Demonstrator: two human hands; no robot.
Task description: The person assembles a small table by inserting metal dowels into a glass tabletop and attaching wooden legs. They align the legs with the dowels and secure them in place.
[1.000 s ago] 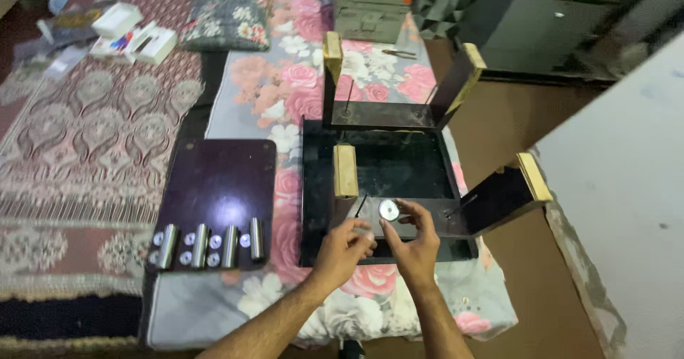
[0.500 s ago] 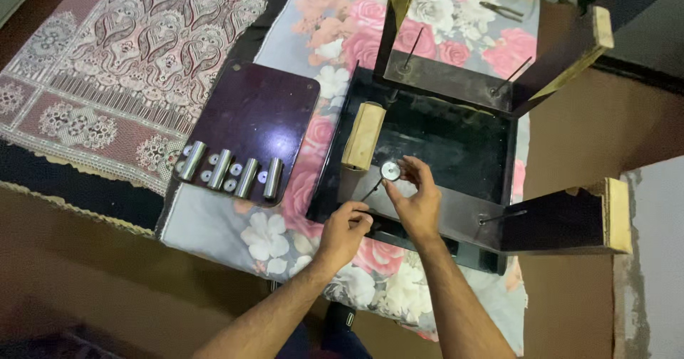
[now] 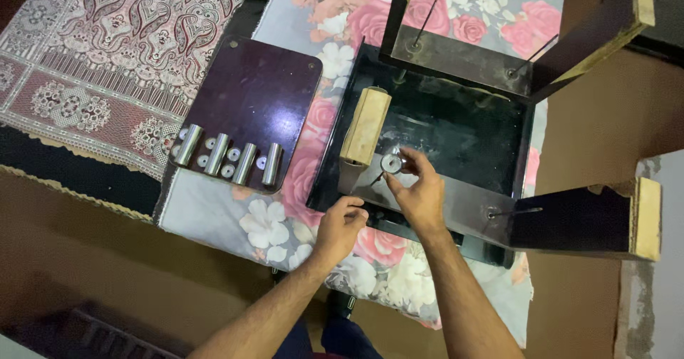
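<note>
Head view looks down on a small round metal washer point(image 3: 391, 163), pinched between the fingertips of the right hand point(image 3: 419, 191) and held over the near left corner of a dark, glossy board assembly point(image 3: 456, 127). That corner carries a pale wooden block point(image 3: 365, 125), just left of the washer. The left hand point(image 3: 340, 225) is loosely curled, its fingers resting on the near edge of the dark board; whether it grips anything there cannot be told. Thin metal rods point(image 3: 514, 212) stick out of the other dark panels, which end in pale wood edges at the right. The assembly lies on a floral cloth point(image 3: 271, 223) with pink roses. To the left, a separate dark purple panel point(image 3: 258, 95) carries a row of four shiny metal cylinders point(image 3: 229, 162) with small washers scattered among them. Farther left lies a patterned rug point(image 3: 92, 67).
</note>
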